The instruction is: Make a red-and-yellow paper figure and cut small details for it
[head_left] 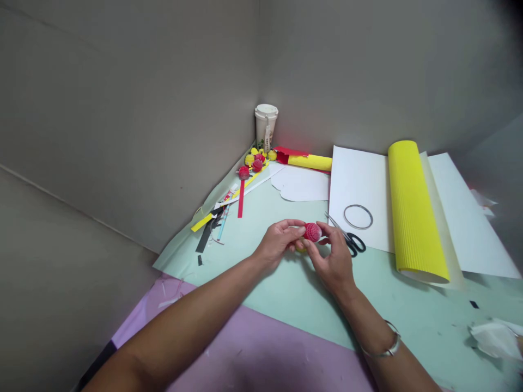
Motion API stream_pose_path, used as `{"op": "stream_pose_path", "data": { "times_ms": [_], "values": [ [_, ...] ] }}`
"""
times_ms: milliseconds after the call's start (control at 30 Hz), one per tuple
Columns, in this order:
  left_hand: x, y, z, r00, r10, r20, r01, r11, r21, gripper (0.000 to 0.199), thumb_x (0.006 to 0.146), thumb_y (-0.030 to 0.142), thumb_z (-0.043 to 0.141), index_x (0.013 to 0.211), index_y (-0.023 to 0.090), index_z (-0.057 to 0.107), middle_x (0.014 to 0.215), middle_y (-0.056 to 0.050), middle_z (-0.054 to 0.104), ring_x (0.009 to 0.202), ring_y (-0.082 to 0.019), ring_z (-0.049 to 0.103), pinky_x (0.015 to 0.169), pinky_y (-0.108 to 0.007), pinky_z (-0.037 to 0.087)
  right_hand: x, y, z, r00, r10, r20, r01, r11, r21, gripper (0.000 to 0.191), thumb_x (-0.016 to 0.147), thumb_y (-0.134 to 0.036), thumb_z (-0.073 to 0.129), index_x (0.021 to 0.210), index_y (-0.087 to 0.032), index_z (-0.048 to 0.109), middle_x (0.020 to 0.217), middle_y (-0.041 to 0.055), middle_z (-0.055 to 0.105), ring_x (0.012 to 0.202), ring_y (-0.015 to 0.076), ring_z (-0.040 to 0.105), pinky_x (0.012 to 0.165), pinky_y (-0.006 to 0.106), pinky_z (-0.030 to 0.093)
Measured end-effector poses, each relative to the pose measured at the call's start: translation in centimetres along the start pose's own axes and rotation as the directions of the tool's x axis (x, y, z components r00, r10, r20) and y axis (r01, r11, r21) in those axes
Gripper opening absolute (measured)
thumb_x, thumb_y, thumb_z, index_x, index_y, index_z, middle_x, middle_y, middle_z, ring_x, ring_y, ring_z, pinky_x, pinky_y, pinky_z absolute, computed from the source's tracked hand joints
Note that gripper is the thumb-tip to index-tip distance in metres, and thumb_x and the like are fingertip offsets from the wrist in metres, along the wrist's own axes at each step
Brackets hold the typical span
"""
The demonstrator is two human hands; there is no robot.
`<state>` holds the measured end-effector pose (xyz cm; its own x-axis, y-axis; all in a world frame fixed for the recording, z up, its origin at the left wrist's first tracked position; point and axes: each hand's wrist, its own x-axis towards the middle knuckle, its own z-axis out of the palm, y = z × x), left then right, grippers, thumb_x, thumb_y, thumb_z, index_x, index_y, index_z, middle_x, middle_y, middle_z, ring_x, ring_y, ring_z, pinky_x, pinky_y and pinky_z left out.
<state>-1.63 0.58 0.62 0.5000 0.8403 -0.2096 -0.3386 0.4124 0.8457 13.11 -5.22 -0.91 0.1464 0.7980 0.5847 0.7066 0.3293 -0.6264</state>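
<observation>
Between my two hands is a small red ridged paper ball [313,232], held above the green table sheet. My left hand [281,239] pinches its left side with thumb and fingertips. On the other side my right hand [334,253] grips it with thumb below and fingers above. Something yellow [301,249] shows just under the ball by my left fingers; its kind is partly hidden. Black-handled scissors [354,245] lie right beside my right hand, blades partly behind its fingers.
Several red and yellow paper balls [256,163] sit near a lidded white cup [266,122] in the corner. Paper strips [241,198] lie at left. A yellow corrugated roll [414,212], white sheets [363,174] and a ring [358,216] are at right. Walls rise behind.
</observation>
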Motion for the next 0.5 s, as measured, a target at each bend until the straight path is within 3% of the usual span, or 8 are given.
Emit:
{"op": "stream_pose_path", "data": {
  "times_ms": [167, 300, 500],
  "values": [
    [0.0, -0.12, -0.09, 0.999, 0.043, -0.026, -0.043, 0.999, -0.002, 0.03, 0.078, 0.032, 0.073, 0.099, 0.012, 0.065, 0.079, -0.004, 0.068, 0.056, -0.005, 0.056, 0.052, -0.018, 0.037, -0.02, -0.12, -0.14, 0.993, 0.119, 0.006, -0.119, 0.99, 0.076, 0.042, 0.087, -0.039, 0.064, 0.123, -0.018, 0.057, 0.106, 0.0103, 0.062, 0.088, 0.0219, 0.06, 0.071, 0.037, 0.054],
    [-0.37, -0.09, -0.01, 0.988, 0.149, -0.043, -0.142, 0.98, 0.138, 0.028, 0.077, 0.021, 0.07, 0.104, 0.016, 0.068, 0.1, -0.006, 0.068, 0.069, -0.007, 0.059, 0.063, -0.02, 0.043, -0.08, -0.18, -0.47, 0.972, 0.225, 0.067, -0.234, 0.949, 0.21, 0.036, 0.091, -0.041, 0.059, 0.12, -0.02, 0.059, 0.109, 0.0088, 0.062, 0.092, 0.0217, 0.061, 0.072, 0.035, 0.053],
    [-0.83, -0.16, 0.33, 0.969, 0.246, 0.004, -0.236, 0.925, 0.298, 0.033, 0.077, 0.025, 0.072, 0.109, 0.017, 0.07, 0.085, -0.004, 0.067, 0.077, -0.013, 0.059, 0.074, -0.025, 0.046, -0.14, -0.32, -0.69, 0.95, 0.232, 0.209, -0.282, 0.926, 0.252, 0.033, 0.093, -0.045, 0.054, 0.114, -0.021, 0.064, 0.096, 0.0047, 0.065, 0.079, 0.0185, 0.061, 0.068, 0.032, 0.05]
  ]
}}
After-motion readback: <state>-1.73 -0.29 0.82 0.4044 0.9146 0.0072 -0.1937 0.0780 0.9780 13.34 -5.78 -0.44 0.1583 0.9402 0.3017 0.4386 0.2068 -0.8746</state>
